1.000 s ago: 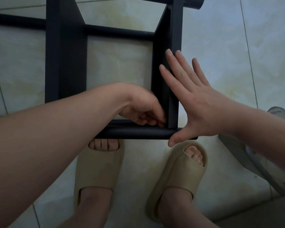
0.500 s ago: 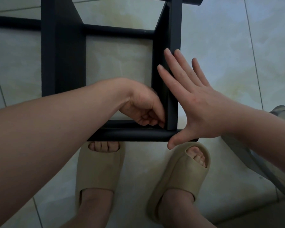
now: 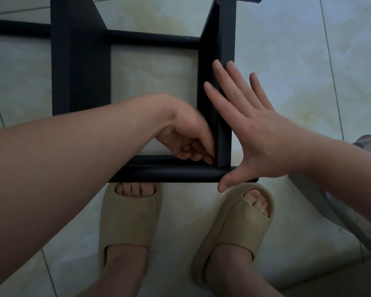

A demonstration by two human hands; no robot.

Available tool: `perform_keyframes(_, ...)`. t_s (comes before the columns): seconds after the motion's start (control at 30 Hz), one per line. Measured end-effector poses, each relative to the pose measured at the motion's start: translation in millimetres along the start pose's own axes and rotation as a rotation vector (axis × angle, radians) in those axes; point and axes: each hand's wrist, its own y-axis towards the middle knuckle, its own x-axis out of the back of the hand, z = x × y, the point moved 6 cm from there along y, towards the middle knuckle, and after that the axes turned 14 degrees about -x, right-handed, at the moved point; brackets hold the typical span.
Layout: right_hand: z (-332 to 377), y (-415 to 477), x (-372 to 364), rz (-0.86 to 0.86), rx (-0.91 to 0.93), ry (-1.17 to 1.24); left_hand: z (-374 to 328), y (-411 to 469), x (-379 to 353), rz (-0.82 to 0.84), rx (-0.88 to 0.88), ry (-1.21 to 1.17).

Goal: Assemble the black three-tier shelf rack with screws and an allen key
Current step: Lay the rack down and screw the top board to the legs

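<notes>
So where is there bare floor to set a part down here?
Bare tile right of the rack, above the right hand; also left of it, and inside the frame opening. Crowded at the near corner, where the left hand sits, and by the slippers.

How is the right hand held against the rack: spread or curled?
Spread: the right hand lies flat against the black rack, fingers straight and fanned.

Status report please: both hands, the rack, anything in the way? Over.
Left hand curled at rack inner corner, contents hidden. Right hand flat against rack's side. Slippers close by, not blocking.
</notes>
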Motion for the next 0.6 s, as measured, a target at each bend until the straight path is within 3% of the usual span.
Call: perform_keyframes(0.6, 0.2, -0.2, 0.3, 0.017, -0.009, -0.001, -0.2, -0.1, -4.9, -0.009, -0.037, -0.066)
